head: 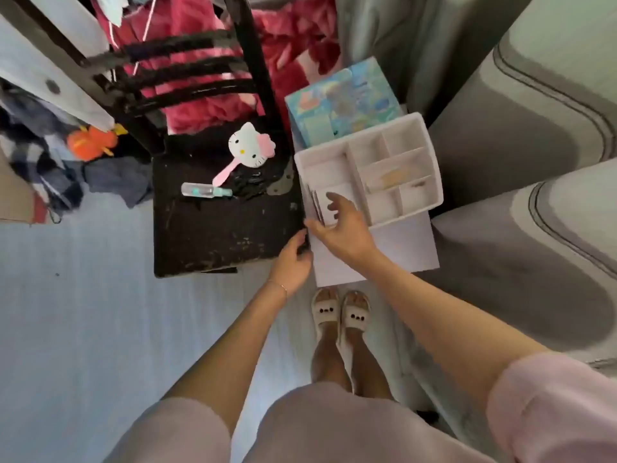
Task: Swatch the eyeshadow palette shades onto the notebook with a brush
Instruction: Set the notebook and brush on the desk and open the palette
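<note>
Head view: white organizer (414,128) holds flat items (315,203).

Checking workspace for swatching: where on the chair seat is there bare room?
The near half of the chair seat is bare, from the bottle forward to the left hand. The back is crowded: cat mirror, bottle.

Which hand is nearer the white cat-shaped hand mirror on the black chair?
Left. The left hand sits at the chair seat's front right edge, below the white cat-shaped hand mirror; the right hand reaches over the white compartment organiser.
</note>
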`<state>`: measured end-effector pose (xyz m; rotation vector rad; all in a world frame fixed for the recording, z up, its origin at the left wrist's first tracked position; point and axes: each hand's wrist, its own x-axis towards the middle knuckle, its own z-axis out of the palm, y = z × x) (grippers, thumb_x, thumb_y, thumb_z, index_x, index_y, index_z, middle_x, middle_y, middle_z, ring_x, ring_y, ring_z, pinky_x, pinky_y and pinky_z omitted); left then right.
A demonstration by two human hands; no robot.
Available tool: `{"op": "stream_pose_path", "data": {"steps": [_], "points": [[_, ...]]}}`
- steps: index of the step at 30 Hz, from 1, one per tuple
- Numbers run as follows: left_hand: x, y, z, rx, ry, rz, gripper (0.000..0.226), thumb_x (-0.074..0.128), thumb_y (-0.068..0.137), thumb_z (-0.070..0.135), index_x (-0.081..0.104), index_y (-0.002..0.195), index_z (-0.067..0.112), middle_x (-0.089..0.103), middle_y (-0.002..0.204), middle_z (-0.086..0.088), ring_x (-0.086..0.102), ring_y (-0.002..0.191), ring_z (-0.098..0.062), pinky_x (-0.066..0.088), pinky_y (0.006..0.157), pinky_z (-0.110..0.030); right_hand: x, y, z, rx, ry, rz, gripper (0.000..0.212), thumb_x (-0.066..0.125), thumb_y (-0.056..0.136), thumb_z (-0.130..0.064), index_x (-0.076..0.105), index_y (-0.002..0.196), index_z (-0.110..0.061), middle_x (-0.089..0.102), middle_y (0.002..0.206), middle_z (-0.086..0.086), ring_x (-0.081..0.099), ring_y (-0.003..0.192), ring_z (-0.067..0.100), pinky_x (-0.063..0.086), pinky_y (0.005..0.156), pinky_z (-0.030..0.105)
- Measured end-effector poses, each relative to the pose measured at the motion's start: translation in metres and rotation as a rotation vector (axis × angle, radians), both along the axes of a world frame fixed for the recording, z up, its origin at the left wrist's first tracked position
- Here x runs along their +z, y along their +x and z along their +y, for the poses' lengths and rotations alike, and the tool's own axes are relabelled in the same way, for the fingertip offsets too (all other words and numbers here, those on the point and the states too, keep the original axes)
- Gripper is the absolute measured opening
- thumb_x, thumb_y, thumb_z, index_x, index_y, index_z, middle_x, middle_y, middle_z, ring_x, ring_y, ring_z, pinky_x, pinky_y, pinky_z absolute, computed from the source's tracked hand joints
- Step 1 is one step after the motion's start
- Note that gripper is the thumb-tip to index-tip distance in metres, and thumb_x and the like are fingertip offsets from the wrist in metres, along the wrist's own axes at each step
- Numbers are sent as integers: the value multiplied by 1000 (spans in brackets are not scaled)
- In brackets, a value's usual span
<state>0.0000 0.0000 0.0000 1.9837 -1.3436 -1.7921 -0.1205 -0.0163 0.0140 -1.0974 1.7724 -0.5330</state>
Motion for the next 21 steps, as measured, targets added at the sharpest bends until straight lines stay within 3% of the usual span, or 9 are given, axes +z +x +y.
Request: {"op": "stream_pose_path", "data": {"steps": [3, 7, 10, 13, 15, 17, 19, 21], "points": [[-7, -19, -8, -35, -21, 130, 52, 41, 94, 3, 24, 142, 13, 42, 139, -10, 43, 119, -14, 37, 94, -21, -10, 13, -12, -37, 3, 92, 46, 55, 88, -33, 46, 128, -11, 56, 122, 10, 53, 110, 25, 47, 91, 41], [-17, -26, -4, 10, 7, 187, 61, 43, 92, 3, 18, 144, 24, 46, 135, -5, 50, 114, -19, 43, 94, -29, -17, 4, -6, -116, 42, 127, 25, 42, 95, -24, 60, 104, -9, 66, 97, 8, 61, 86, 23, 51, 76, 35], [-14, -23, -1, 47, 29, 195, 58, 41, 91, 3, 26, 142, 25, 46, 134, 4, 53, 103, -8, 44, 82, -17, -10, -11, 2, -199, 8, 157, 25, 38, 95, -17, 60, 100, -7, 66, 94, 10, 60, 83, 25, 49, 72, 36], [1, -23, 1, 221, 81, 161, 42, 46, 93, 14, 38, 134, 20, 45, 137, -3, 49, 112, -15, 43, 91, -29, 13, -27, 15, -322, -13, 48, 24, 37, 96, -13, 58, 105, -5, 63, 93, 9, 58, 86, 23, 42, 69, 27], [23, -20, 2, 361, 109, 267, 28, 48, 93, 25, 47, 122, 23, 51, 131, -7, 51, 114, -18, 44, 96, -37, 35, -36, 27, -347, -25, -3, 22, 39, 96, -13, 59, 102, -7, 62, 89, 6, 59, 86, 25, 45, 71, 31], [50, -14, 8, 364, 88, 387, 34, 50, 88, 40, 52, 119, 25, 57, 125, -4, 55, 112, -18, 45, 97, -40, 62, -41, 45, -348, -32, -80, 18, 41, 96, -13, 59, 96, -11, 62, 87, 6, 60, 85, 25, 51, 77, 37], [77, -10, 17, 292, 43, 487, 52, 54, 76, 53, 54, 120, 25, 64, 116, 0, 60, 107, -15, 50, 90, -36, 92, -42, 63, -317, -54, -179, 16, 44, 95, -12, 60, 90, -14, 65, 87, 7, 62, 80, 20, 53, 71, 27], [98, -9, 33, 242, -21, 510, 43, 59, 75, 45, 58, 113, 26, 68, 106, 3, 63, 101, -11, 52, 80, -26, 116, -40, 81, -272, -48, -237, 18, 47, 93, -11, 64, 88, -15, 67, 83, 2, 62, 75, 15, 50, 62, 18]]}}
